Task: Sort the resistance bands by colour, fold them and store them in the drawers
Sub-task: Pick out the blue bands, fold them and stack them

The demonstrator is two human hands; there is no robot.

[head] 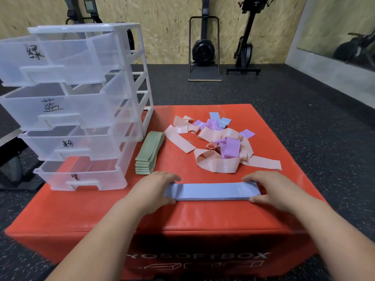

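Head view, looking down on a red soft box [182, 216] that is standing on a dark speckled floor [304, 122]. The left hand [154, 187] and the right hand [272, 189] are gripping opposite ends of a stack of blue bands [211, 191]. The stack is lying flat and crosswise near the front edge of the box. On each hand the fingers are curling over the top of the stack while the thumb is pressing against its near edge, so that both ends are being pinched.

Just beyond the left hand, a neat pile of green bands [148, 155] is lying lengthwise, close beside the drawer unit [129, 78]. This clear plastic unit is occupying the left side of the box. Its four drawers are standing pulled out, each bearing a handwritten black label: the top drawer [50, 57], the second drawer [60, 110], the third drawer [77, 145] and the bottom drawer [81, 177].

Farther back, towards the right, loose bands are lying in a tangled heap. Pink bands [215, 163] are making up most of it, purple bands [230, 150] are resting among and on them, and pale blue bands [218, 118] are lying at the far edge.

Black exercise machines [204, 47] are standing against a chipboard wall [166, 27] in the background.
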